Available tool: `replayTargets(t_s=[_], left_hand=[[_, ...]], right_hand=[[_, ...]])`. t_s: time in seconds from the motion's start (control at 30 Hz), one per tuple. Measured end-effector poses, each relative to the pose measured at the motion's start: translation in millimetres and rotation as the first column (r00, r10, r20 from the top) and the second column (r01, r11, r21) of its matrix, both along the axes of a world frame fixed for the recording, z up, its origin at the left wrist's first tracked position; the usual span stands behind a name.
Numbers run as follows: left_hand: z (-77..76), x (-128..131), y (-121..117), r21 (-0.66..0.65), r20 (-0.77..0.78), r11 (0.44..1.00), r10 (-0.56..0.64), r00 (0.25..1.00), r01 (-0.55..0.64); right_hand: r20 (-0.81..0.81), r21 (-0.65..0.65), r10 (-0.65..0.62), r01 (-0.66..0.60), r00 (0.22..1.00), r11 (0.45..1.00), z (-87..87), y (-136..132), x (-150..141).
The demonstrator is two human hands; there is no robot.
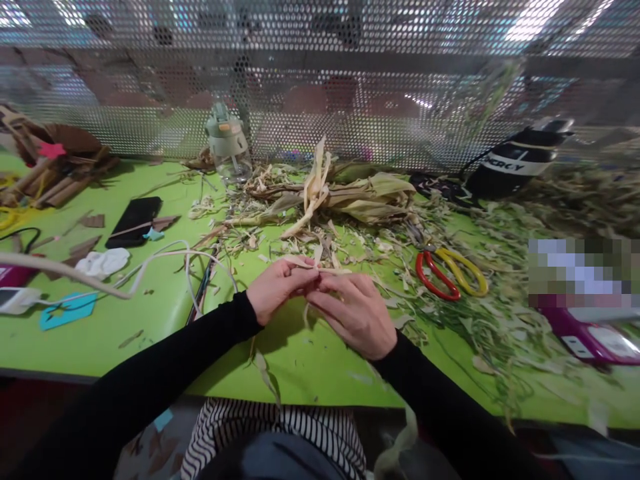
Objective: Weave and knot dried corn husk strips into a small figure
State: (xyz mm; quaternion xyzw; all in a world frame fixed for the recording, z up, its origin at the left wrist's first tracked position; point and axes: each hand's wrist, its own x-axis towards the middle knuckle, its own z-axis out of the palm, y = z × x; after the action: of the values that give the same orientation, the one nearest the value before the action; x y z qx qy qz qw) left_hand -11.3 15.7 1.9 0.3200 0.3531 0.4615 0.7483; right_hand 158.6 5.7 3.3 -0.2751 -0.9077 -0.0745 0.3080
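My left hand [280,283] and my right hand [356,310] meet over the green table [305,377], fingers pinched together. Between them runs a thin pale strip of corn husk [318,257], gripped by both. Parts of the strip are hidden behind my fingers. Just beyond my hands lies a bundle of dried corn husks [350,200], with one pale folded piece [316,180] standing up from it. Scissors [440,272] with one red and one yellow handle rest to the right of my right hand, blades partly among the scraps.
Husk scraps [465,327] spread over the right side. A clear bottle [230,143] and a black bottle [515,162] stand by the perforated metal screen [310,73]. On the left lie a black phone [134,222], a white cable [143,273], crumpled tissue [103,263] and wood pieces [70,183].
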Motion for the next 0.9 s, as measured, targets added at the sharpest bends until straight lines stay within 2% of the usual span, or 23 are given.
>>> replayTargets(t_s=[0.17,0.37,0.47,0.67,0.9], left_hand=[[-0.6,3.9,-5.3,-0.023,0.042,0.999,-0.039,0.998,0.04],[0.1,7.1,-7.1,-0.033,-0.01,0.997,-0.068,0.998,0.068],[2.7,5.3,-3.8,-0.032,-0.012,0.996,-0.079,0.997,0.079],[9.3,-1.9,1.4,-0.03,-0.013,0.996,-0.088,0.996,0.088],[6.1,-3.8,1.8,0.068,-0.162,0.992,-0.094,0.982,0.106]], right_hand=[[0.001,0.167,0.153,-0.151,0.988,0.974,0.3,-3.0,-7.1],[-0.015,0.171,0.241,-0.235,0.97,0.957,-1.7,-3.9,-13.3],[-0.033,0.157,0.224,-0.216,0.974,0.964,-0.5,-4.6,-11.5],[-0.076,0.145,0.107,-0.095,0.991,0.985,-0.1,-3.9,-3.8],[-0.08,0.113,0.083,-0.074,0.993,0.991,-2.6,-2.6,-2.7]])
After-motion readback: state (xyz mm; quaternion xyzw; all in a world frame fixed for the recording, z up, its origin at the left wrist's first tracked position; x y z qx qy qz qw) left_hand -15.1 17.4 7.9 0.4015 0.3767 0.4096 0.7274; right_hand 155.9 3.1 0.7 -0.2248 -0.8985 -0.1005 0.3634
